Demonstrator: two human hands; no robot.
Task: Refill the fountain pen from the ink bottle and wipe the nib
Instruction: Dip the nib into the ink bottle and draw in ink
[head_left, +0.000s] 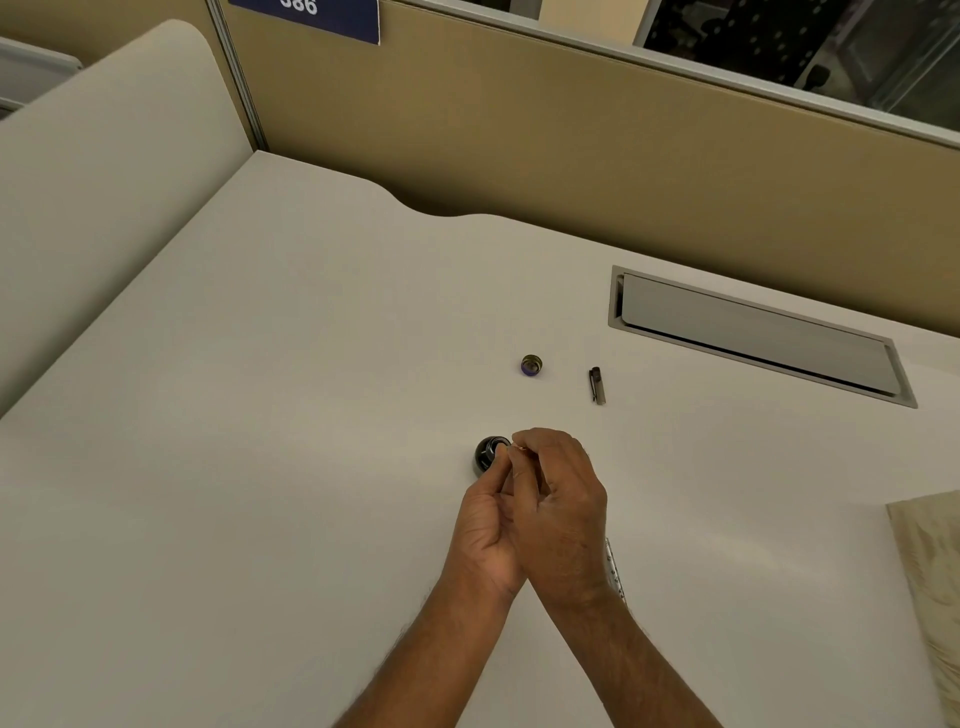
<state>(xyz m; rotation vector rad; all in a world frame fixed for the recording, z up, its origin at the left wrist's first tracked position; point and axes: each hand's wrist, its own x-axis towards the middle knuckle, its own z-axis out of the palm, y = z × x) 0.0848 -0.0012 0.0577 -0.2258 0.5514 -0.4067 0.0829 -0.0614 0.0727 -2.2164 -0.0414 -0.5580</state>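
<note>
a broad off-white desk (270, 395) fills the view, backed by a tan partition wall (519, 130) with a dark blue sign (311, 18) cut off at the top edge. a grey cable flap (753, 332) is set into the desk on the right, and a pale patterned cloth (930, 561) lies at the right edge, only partly in frame. glass with dim shapes behind it runs along the upper right.

the dark ink bottle (485, 454) stands open on the desk, just beyond the hands. its cap (531, 365) rests farther back, well apart, and the pen cap (597, 384) lies to the right of that.

the left hand (485, 525) and right hand (563, 499) meet over the desk beside the bottle, fingers curled inward and pinched on a small gold-tinted part of the fountain pen (519, 448) that peeks out at the fingertips. most of the pen is covered by the fingers, so its nib and body are hard to make out. a slim pale object (614, 569) shows just behind the right wrist; it is too hidden to tell what it is.
</note>
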